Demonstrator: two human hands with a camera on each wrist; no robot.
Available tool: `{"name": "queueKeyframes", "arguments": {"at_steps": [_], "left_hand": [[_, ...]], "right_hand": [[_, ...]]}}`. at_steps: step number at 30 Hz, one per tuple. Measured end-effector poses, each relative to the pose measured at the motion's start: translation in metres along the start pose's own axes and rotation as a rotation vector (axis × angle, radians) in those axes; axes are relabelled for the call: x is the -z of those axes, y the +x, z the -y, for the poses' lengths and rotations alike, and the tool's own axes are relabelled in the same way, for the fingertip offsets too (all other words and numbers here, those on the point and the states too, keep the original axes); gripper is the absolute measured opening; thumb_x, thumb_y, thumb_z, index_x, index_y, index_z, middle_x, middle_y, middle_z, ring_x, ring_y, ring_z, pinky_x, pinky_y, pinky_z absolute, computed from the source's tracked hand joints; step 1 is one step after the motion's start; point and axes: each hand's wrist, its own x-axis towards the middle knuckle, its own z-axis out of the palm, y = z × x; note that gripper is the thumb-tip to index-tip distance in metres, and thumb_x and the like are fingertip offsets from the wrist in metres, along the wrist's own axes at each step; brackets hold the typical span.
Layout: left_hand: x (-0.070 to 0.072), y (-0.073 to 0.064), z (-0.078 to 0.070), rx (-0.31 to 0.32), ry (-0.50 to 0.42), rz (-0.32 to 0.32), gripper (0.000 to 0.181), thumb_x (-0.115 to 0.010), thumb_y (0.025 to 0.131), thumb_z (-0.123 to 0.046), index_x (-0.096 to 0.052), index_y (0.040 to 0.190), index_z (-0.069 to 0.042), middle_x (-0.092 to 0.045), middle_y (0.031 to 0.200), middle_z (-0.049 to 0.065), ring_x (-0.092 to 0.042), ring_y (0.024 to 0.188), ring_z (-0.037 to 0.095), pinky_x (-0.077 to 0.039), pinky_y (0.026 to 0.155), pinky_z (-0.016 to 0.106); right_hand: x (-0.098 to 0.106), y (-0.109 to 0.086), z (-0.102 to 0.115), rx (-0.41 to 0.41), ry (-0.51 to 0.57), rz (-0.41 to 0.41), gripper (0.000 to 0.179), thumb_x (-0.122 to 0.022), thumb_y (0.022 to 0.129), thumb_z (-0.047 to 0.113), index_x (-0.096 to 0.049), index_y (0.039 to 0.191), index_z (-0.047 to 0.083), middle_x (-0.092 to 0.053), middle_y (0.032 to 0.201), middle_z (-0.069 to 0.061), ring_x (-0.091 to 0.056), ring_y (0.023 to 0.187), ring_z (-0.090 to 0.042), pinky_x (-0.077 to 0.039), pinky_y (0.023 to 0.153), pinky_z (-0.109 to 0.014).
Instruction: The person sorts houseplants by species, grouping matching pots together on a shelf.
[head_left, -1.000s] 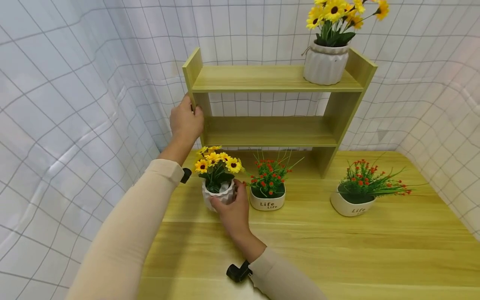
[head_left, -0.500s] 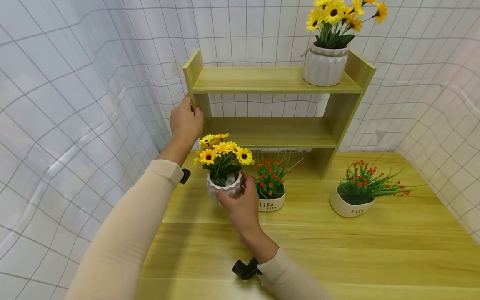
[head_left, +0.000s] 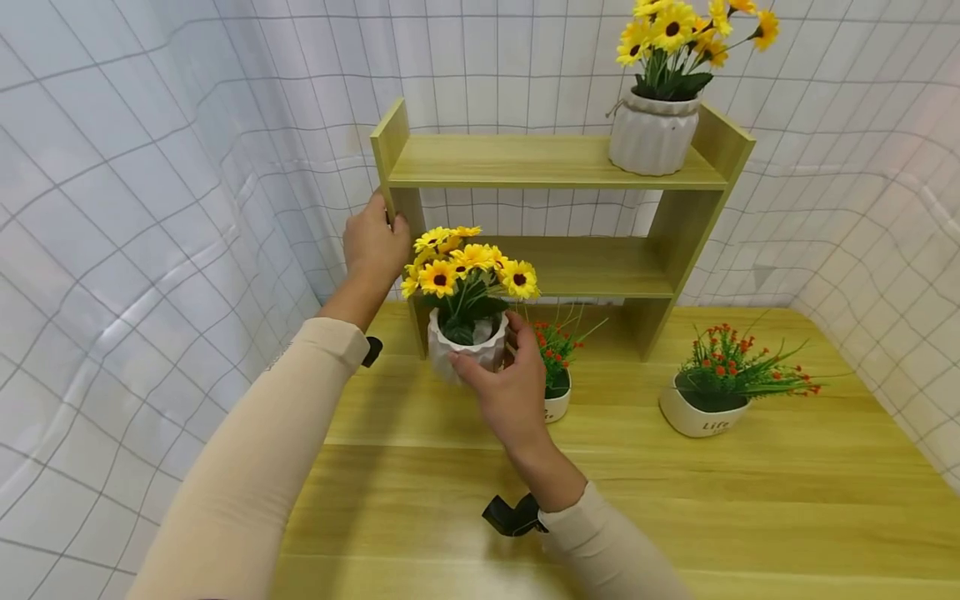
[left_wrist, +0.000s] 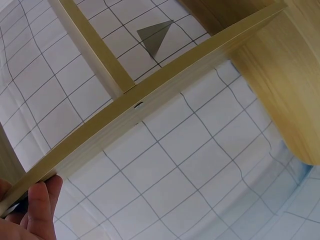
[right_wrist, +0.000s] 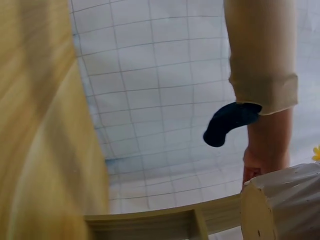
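Observation:
In the head view, my right hand (head_left: pixel 513 387) holds a white fluted flowerpot (head_left: pixel 465 346) by its side, thumb in front. Yellow artificial sunflowers (head_left: pixel 472 271) fill that pot. It hangs above the table, and its pale base (right_wrist: pixel 257 215) faces the right wrist camera. My left hand (head_left: pixel 375 246) grips the left side panel of a wooden shelf (head_left: pixel 525 158); its fingertips (left_wrist: pixel 40 205) lie against the panel edge in the left wrist view. Partly hidden behind the right hand stands a "Life" pot of red flowers (head_left: pixel 555 406).
Another white pot of sunflowers (head_left: pixel 652 137) stands at the right end of the top shelf. A second "Life" pot with red flowers (head_left: pixel 705 412) is on the wooden table (head_left: pixel 712 508) at the right. A white gridded curtain (head_left: pixel 150 250) surrounds the table.
My right hand has lifted the flowerpot and carried it right and toward the shelf, so it now covers part of the middle board. The left hand stays on the panel.

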Motion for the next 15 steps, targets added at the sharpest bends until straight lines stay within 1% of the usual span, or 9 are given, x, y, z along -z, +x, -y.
{"name": "queueKeyframes", "arguments": {"at_steps": [2, 8, 12, 15], "left_hand": [[-0.001, 0.0, 0.0, 0.001, 0.0, 0.001, 0.034, -0.049, 0.102, -0.02, -0.055, 0.132, -0.006, -0.067, 0.121, 0.018, -0.064, 0.11, 0.037, -0.05, 0.093, 0.049], [-0.002, 0.0, 0.0, 0.01, 0.01, 0.0, 0.034, -0.047, 0.102, -0.021, -0.056, 0.131, -0.007, -0.068, 0.121, 0.017, -0.064, 0.11, 0.037, -0.051, 0.091, 0.049], [-0.002, 0.001, 0.0, 0.014, 0.024, -0.005, 0.032, -0.046, 0.102, -0.022, -0.056, 0.129, -0.008, -0.068, 0.119, 0.016, -0.065, 0.109, 0.037, -0.052, 0.089, 0.049], [-0.002, 0.001, 0.0, 0.013, 0.032, -0.01, 0.031, -0.047, 0.102, -0.022, -0.057, 0.127, -0.008, -0.069, 0.117, 0.017, -0.064, 0.108, 0.038, -0.051, 0.088, 0.05]], "right_hand": [[0.003, 0.003, 0.005, 0.024, 0.008, 0.008, 0.082, -0.085, 0.077, 0.028, -0.042, 0.144, 0.011, -0.053, 0.129, -0.007, -0.057, 0.111, -0.023, -0.053, 0.085, -0.039], [0.013, 0.016, 0.02, 0.058, -0.008, 0.019, 0.082, -0.084, 0.078, 0.031, -0.04, 0.145, 0.012, -0.051, 0.129, -0.004, -0.056, 0.113, -0.021, -0.053, 0.086, -0.037], [0.019, 0.029, 0.029, 0.119, -0.003, 0.028, 0.078, -0.084, 0.08, 0.028, -0.042, 0.143, 0.012, -0.053, 0.128, -0.005, -0.058, 0.11, -0.021, -0.054, 0.084, -0.037], [0.022, 0.04, 0.036, 0.164, 0.006, 0.014, 0.073, -0.084, 0.079, 0.025, -0.045, 0.14, 0.011, -0.054, 0.126, -0.006, -0.059, 0.107, -0.021, -0.056, 0.081, -0.037]]}}
